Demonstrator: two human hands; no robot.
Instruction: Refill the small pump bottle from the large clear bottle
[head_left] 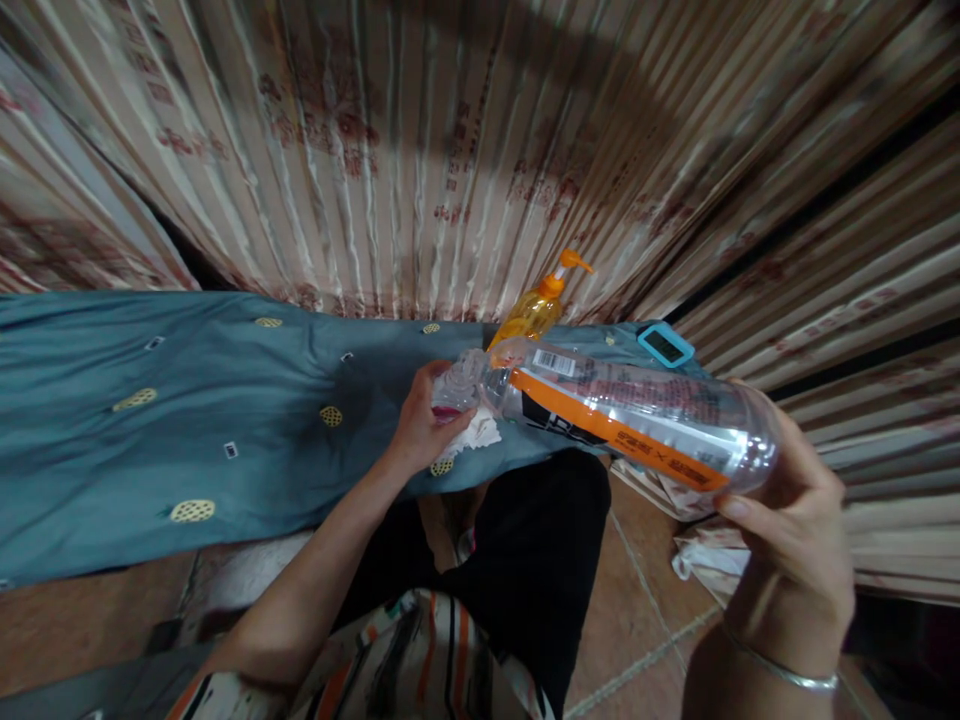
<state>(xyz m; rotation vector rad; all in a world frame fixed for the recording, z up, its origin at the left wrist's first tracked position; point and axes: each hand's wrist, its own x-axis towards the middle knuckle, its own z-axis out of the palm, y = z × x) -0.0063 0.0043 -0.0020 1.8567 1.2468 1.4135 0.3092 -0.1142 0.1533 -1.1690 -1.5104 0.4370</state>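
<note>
My right hand (799,520) grips the base end of a large clear plastic bottle (652,420) with an orange, black and silver label. The bottle lies nearly level in the air, its neck pointing left. My left hand (424,425) is closed around a small clear, ridged plastic container (459,385) with a pink band low on it. The bottle's neck end meets or overlaps this container; whether they touch I cannot tell. Crumpled white tissue (480,432) shows just below the container. No liquid can be made out in the bottle.
Behind the big bottle stands an orange pump bottle (532,312). A blue-framed digital clock or timer (666,345) sits at the right end of the teal pineapple-print cloth (277,430). Pleated curtains (390,180) hang along the back and right. Tiled floor (637,600) lies below.
</note>
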